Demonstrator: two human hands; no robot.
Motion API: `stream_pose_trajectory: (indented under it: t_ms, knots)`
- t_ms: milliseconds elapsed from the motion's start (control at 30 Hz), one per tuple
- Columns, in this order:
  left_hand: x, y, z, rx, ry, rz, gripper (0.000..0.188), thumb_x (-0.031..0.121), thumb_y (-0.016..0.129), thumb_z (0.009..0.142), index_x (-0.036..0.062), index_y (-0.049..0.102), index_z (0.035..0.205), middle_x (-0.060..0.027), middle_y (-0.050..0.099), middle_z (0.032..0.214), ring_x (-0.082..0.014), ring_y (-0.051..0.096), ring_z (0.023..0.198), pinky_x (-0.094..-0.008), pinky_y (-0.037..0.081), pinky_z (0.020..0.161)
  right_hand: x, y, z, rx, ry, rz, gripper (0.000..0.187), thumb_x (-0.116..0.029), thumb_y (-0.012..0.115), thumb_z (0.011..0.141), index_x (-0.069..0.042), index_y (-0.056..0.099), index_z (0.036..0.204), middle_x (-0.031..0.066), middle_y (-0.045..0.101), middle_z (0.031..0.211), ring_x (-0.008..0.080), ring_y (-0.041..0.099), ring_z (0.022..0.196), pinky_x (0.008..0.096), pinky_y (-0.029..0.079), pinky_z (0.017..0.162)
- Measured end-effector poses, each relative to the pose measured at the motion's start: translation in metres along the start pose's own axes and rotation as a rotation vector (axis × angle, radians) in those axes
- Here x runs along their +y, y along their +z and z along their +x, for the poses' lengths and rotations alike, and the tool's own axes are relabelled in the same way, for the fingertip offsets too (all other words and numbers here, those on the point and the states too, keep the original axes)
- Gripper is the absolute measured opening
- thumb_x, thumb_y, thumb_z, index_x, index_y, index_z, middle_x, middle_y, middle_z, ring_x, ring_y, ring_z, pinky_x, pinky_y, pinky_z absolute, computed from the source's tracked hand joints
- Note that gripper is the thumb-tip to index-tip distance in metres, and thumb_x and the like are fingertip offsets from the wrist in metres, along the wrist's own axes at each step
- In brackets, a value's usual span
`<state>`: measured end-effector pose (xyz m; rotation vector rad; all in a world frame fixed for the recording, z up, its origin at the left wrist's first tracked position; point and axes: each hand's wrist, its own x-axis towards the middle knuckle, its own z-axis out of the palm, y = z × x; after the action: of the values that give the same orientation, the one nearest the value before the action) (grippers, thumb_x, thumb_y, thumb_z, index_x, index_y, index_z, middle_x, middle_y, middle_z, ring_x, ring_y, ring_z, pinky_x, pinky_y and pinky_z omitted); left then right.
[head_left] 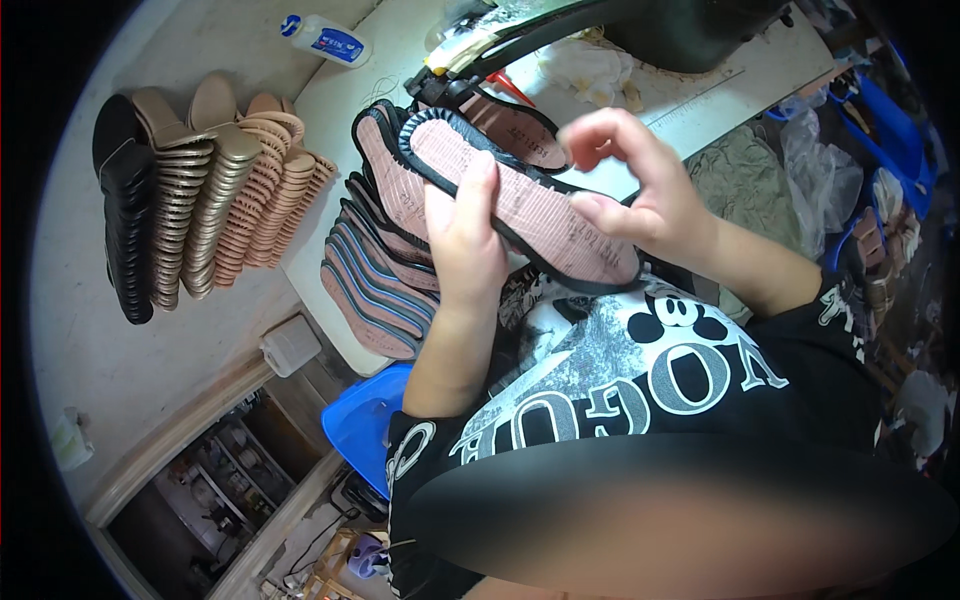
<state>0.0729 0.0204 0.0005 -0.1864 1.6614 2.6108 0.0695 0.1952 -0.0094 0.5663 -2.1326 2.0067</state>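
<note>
My left hand (468,240) is closed around a shoe insole (525,205) with a ribbed pinkish face and a black gathered rim. Its thumb presses on that face, while the fingers behind are hidden. At the insole's right side my right hand (640,180) has thumb and forefinger spread apart, the thumb tip at the face near the edge. A similar insole (385,165) lies just left of the held one, above a leaning row of dark-edged pink insoles (370,300). Beyond my hands, another insole (515,130) lies beneath the black machine arm (540,42).
Rows of nested shoe pieces (215,200) in black, gold and pink stand at left. A white bottle (327,41) lies near the back of the white table (715,105). Below is a blue bin (365,420). Cloth (740,185) and plastic bags (808,165) are at right.
</note>
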Motion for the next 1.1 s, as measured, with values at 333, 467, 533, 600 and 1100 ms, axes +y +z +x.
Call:
stream_pose_trajectory:
  t_ms: [333,467,533,600,1100]
  knots:
    - [0.039,-0.010,0.070,0.064,0.221,0.745,0.028,0.021,0.059,0.088,-0.0018,0.056,0.072,0.0030,0.051,0.057,-0.0034,0.045,0.051,-0.0212,0.035,0.045,-0.001,0.013,-0.015,-0.181,0.654,0.731,0.035,-0.029,0.053,0.093,0.003,0.057,0.108,0.0091,0.063,0.090,0.0143,0.063,0.072,0.0264,0.054,0.063]
    - [0.046,-0.013,0.105,-0.020,0.090,0.980,0.041,0.032,0.058,0.087,-0.0004,0.054,0.062,-0.0018,0.049,0.052,-0.0078,0.044,0.047,-0.0255,0.034,0.043,-0.002,0.013,0.001,-0.126,0.683,0.737,0.035,-0.029,0.055,0.092,0.003,0.057,0.105,0.0086,0.063,0.087,0.0138,0.062,0.070,0.0282,0.056,0.063]
    - [0.051,-0.018,0.122,-0.085,0.043,1.037,0.043,0.033,0.061,0.085,0.0001,0.053,0.058,-0.0020,0.046,0.048,-0.0084,0.043,0.044,-0.0277,0.035,0.042,0.000,0.011,0.012,-0.096,0.671,0.752,0.033,-0.027,0.055,0.092,0.004,0.057,0.103,0.0097,0.063,0.086,0.0139,0.063,0.070,0.0296,0.057,0.062]
    - [0.057,-0.017,0.137,-0.082,0.048,1.089,0.043,0.035,0.063,0.081,0.0002,0.053,0.057,-0.0027,0.045,0.046,-0.0098,0.042,0.040,-0.0279,0.035,0.040,0.003,0.009,0.025,-0.084,0.624,0.674,0.032,-0.025,0.055,0.092,0.005,0.059,0.099,0.0109,0.064,0.083,0.0152,0.063,0.067,0.0286,0.056,0.059]
    - [0.071,-0.078,0.088,-0.086,-0.153,0.560,0.040,0.039,0.047,0.095,0.0034,0.060,0.081,-0.0027,0.057,0.057,-0.0068,0.049,0.045,-0.0191,0.036,0.042,0.008,0.040,0.008,-0.672,0.237,0.004,0.029,-0.027,0.061,0.088,0.002,0.062,0.090,0.0121,0.065,0.073,0.0215,0.064,0.069,0.0315,0.047,0.064]
